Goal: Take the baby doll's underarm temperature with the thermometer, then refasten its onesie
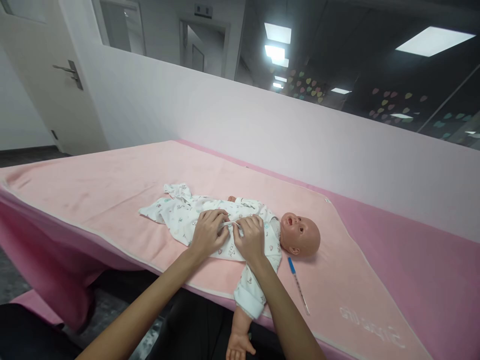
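A baby doll [300, 234] lies on its back on a pink towel [112, 185], head to the right. It wears a white printed romper [180, 212]. My left hand [208, 232] and my right hand [250, 239] rest on the doll's chest, side by side. Both pinch the front edges of the romper between curled fingers. One doll arm [240, 332] hangs over the near edge of the table. A thin thermometer with a blue cap [298, 284] lies on the towel just right of my right forearm, below the doll's head.
The towel covers a pink padded table [412, 260] that stands against a low white partition wall [262, 125]. A white door with a metal handle [69, 70] is at the far left. Dark glass with reflected ceiling lights fills the upper right.
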A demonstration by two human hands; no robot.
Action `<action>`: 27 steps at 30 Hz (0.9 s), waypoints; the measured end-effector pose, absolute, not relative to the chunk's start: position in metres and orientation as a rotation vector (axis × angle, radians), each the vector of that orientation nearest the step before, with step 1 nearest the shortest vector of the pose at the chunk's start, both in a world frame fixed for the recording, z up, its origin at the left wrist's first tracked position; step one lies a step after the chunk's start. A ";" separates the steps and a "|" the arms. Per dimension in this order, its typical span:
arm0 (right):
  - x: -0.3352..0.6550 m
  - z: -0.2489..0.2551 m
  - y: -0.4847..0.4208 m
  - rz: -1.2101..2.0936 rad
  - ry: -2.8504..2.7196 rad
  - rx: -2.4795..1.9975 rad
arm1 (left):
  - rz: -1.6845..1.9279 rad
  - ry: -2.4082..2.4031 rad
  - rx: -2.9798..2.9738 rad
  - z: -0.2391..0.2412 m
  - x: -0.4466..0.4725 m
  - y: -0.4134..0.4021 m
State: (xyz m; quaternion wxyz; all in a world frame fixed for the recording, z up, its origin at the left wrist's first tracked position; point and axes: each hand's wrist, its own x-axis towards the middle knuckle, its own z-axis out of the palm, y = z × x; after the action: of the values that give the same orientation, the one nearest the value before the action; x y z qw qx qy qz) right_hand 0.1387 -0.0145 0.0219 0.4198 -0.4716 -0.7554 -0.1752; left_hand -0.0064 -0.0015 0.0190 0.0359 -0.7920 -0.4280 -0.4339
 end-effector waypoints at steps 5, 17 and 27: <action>0.139 0.021 -0.014 -0.444 -1.894 -1.192 | -1.306 -1.298 -2.439 0.018 -0.006 -0.001; 0.139 0.021 -0.015 -0.422 -1.896 -1.198 | -1.205 -1.308 -2.423 0.017 -0.003 0.000; 0.139 0.018 -0.012 -0.404 -1.900 -1.198 | -1.182 -1.324 -2.490 0.016 -0.004 0.002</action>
State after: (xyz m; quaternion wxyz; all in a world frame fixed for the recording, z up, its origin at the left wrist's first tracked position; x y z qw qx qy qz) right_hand 0.1392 -0.0124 0.0184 0.4164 -0.4772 -0.7569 -0.1611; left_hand -0.0039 0.0021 0.0159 0.0417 -0.8136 -0.4326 -0.3862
